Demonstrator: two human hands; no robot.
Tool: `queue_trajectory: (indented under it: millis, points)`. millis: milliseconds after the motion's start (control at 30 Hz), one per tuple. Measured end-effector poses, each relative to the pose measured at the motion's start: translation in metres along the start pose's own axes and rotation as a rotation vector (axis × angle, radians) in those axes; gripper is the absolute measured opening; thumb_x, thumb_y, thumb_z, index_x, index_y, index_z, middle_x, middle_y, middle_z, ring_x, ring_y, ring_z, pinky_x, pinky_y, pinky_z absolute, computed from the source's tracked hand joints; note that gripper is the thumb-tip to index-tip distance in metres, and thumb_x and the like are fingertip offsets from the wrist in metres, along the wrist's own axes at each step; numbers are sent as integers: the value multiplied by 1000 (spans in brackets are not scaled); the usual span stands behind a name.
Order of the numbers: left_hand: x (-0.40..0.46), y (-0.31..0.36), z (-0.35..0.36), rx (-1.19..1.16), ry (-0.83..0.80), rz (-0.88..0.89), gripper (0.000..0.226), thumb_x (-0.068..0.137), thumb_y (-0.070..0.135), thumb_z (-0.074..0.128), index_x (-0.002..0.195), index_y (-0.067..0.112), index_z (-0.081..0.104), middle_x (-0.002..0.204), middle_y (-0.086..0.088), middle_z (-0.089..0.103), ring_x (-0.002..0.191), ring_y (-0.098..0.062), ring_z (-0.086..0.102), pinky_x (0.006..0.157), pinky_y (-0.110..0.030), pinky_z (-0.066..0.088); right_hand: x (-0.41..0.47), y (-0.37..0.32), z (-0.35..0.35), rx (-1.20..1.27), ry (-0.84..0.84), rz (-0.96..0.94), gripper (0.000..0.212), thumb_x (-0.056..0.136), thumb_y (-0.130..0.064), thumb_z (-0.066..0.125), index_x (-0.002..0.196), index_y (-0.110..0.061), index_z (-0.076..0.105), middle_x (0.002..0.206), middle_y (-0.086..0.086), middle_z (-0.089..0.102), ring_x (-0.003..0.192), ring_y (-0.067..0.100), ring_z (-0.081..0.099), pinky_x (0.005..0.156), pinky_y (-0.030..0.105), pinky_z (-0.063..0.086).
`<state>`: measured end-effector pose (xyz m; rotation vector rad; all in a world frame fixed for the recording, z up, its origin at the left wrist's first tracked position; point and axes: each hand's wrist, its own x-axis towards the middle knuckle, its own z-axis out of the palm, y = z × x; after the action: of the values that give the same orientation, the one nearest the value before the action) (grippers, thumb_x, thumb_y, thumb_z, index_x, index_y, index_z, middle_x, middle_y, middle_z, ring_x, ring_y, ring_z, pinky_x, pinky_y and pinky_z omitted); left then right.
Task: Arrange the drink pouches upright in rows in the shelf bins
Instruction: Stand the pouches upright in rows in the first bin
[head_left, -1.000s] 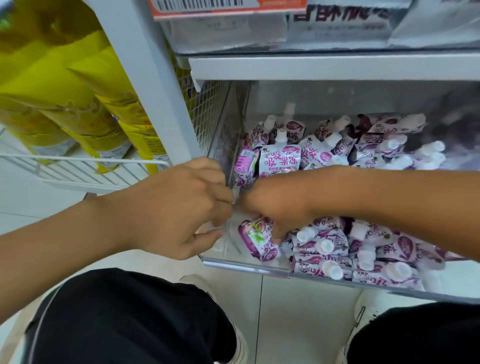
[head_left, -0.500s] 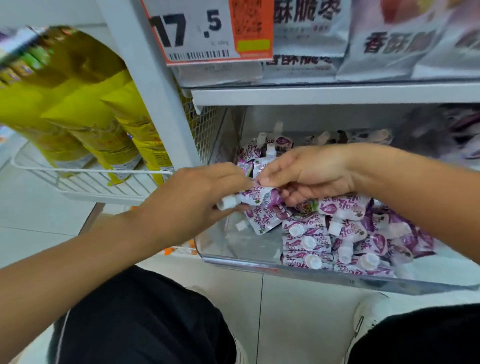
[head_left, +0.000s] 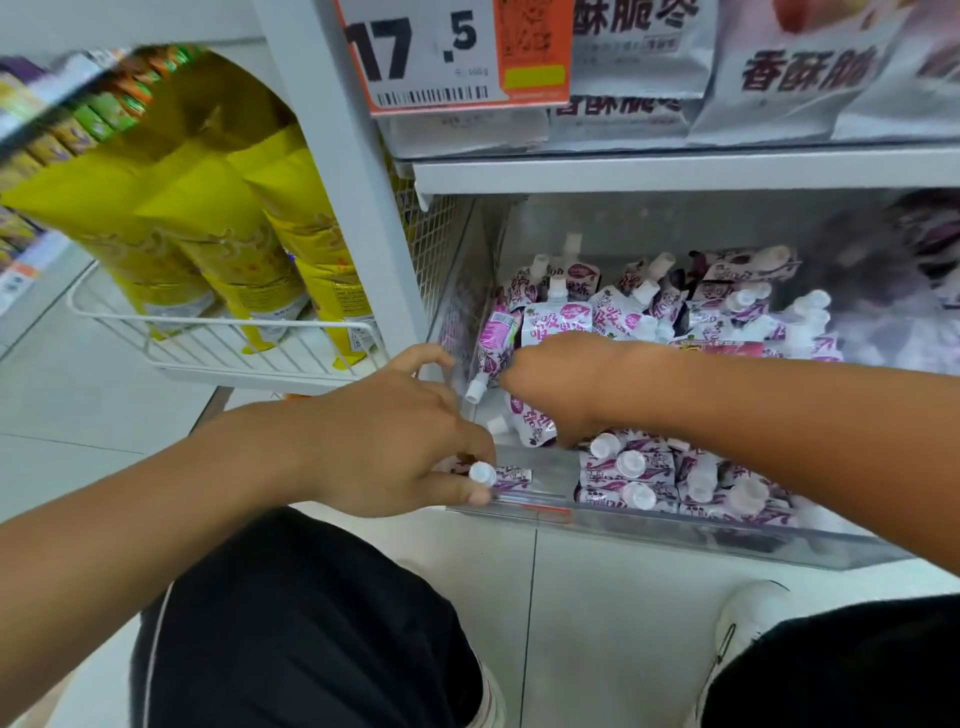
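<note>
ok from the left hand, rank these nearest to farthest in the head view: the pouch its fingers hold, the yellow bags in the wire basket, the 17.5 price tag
1. Pouch: held in the left hand, at the bin's front left corner.
2. Yellow bags: up and to the left, in the wire basket.
3. Price tag: highest, on the shelf edge above.

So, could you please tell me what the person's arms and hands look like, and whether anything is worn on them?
Both forearms are bare as far as the frame shows: no sleeves, gloves, watch, rings or bands on the left hand or the right hand. Each arm enters from its own side of the picture. Lower down, black trousers cover the legs.
</note>
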<state>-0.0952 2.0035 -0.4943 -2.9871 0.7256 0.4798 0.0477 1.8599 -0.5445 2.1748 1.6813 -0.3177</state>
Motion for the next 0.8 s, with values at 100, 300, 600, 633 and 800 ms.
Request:
queue_trajectory:
  millis: [100,300,600,633,800]
  points:
    - [-4,3,4,-21,39,-9,43,92,67,32,109,41,62,75,18,60,90,2,56,119,-33,-2,-11,20,-16,511,-49,-58,62,71,-18,83,125,-23,52,104,-7,62,77,3,60,60,23,50]
    - [-11,4,13,-149,418,-73,32,78,51,79,84,24,63,77,22,43,78,-8,54,94,-41,48,-11,5,-7,946,-75,-200,48,75,9,72,116,-15,64,95,-18,69,80,1,67,70,26,58]
    - [9,18,15,276,192,-193,69,96,66,22,118,13,58,75,-2,68,81,-25,61,97,-36,33,-13,16,-9,898,-20,-72,29,69,-8,86,93,-13,70,71,-15,66,65,3,67,63,20,55]
    - [11,18,14,269,192,-183,65,95,67,21,110,16,58,74,-2,67,79,-25,62,97,-36,33,-13,26,-18,855,85,-29,28,71,-11,85,94,-16,71,73,-16,66,71,6,68,65,19,56]
    - [8,16,13,219,180,-141,65,95,68,17,108,22,61,85,3,71,86,-21,62,103,-34,26,12,24,-29,37,268,-22,50,82,-22,72,128,-25,53,121,2,53,108,26,55,69,35,47]
